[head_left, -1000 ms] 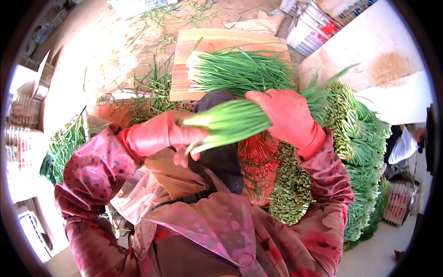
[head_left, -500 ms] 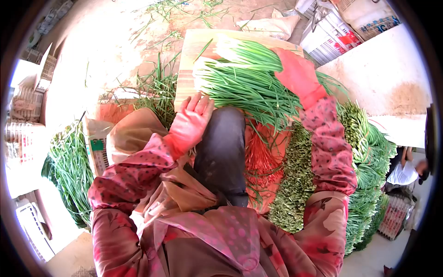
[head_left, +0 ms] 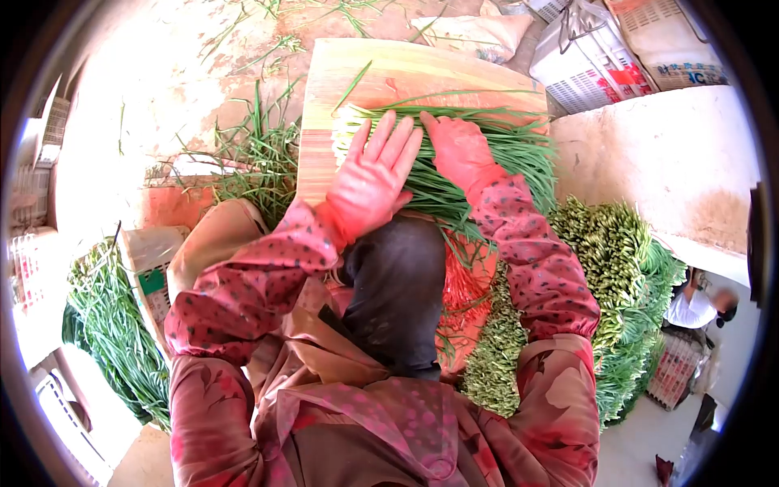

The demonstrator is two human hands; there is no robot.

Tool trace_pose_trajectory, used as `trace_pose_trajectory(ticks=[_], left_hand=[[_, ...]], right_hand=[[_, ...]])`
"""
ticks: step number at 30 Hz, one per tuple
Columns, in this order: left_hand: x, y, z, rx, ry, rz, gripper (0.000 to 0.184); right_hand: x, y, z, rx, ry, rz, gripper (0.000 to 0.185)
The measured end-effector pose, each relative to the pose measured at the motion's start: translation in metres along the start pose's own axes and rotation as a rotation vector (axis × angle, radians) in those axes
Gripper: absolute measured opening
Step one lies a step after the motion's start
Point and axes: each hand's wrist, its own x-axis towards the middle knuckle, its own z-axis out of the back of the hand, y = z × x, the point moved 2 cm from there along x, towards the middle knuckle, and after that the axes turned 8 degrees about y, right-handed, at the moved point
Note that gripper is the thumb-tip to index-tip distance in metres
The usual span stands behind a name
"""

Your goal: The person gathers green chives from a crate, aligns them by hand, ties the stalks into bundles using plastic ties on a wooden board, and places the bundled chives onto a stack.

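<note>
In the frame's upper middle, the chives (head_left: 518,148) now made one pile on the wooden board (head_left: 316,166), and the left hand (head_left: 371,180) had come over flat, fingers spread, beside the right hand (head_left: 460,154), whose grip I couldn't tell.

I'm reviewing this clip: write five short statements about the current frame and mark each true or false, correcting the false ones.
1. Green stalks lie on the wooden board. True.
2. The left hand is clenched in a fist. False: its fingers are stretched out over the stalks.
3. The stalks' pale ends face the picture's right edge. False: they face the left.
4. The right hand is over the stalks, close to the left hand's fingertips. True.
5. Red strands lie to the right of the dark trouser leg. True.
</note>
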Motion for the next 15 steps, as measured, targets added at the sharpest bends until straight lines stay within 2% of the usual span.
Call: trace_pose_trajectory(ticks=[2, 3, 4, 6, 7, 10, 12, 14, 15], left_hand=[[0.018, 0.004, 0.001, 0.037, 0.047, 0.039, 0.098], [0.023, 0.008, -0.008, 0.025, 0.08, 0.053, 0.112], [0.023, 0.012, -0.02, 0.01, 0.189, 0.068, 0.118], [0.019, 0.014, -0.026, 0.079, 0.237, 0.017, 0.123], [0.017, 0.016, -0.029, 0.068, 0.249, 0.001, 0.123], [0.012, 0.015, -0.033, 0.139, 0.273, -0.046, 0.125], [0.012, 0.014, -0.039, 0.211, 0.282, -0.032, 0.125], [0.014, 0.012, -0.046, 0.284, 0.294, -0.049, 0.121], [0.014, 0.013, -0.047, 0.315, 0.257, -0.036, 0.119]], right_hand=[[0.0, 0.003, 0.002, -0.116, 0.019, -0.014, 0.037], [0.003, 0.002, 0.003, -0.076, 0.071, -0.039, 0.039], [0.003, 0.0, 0.0, -0.073, 0.082, -0.049, 0.039], [0.0, -0.001, 0.0, 0.119, 0.01, 0.05, 0.041], [0.003, -0.004, 0.0, 0.171, 0.125, 0.017, 0.048], [0.0, -0.008, 0.02, 0.226, 0.237, 0.067, 0.056], [-0.007, -0.014, 0.033, 0.267, 0.232, 0.063, 0.063], [-0.024, -0.022, 0.056, 0.415, 0.056, -0.072, 0.064], [-0.035, -0.025, 0.063, 0.35, -0.019, -0.205, 0.055]])
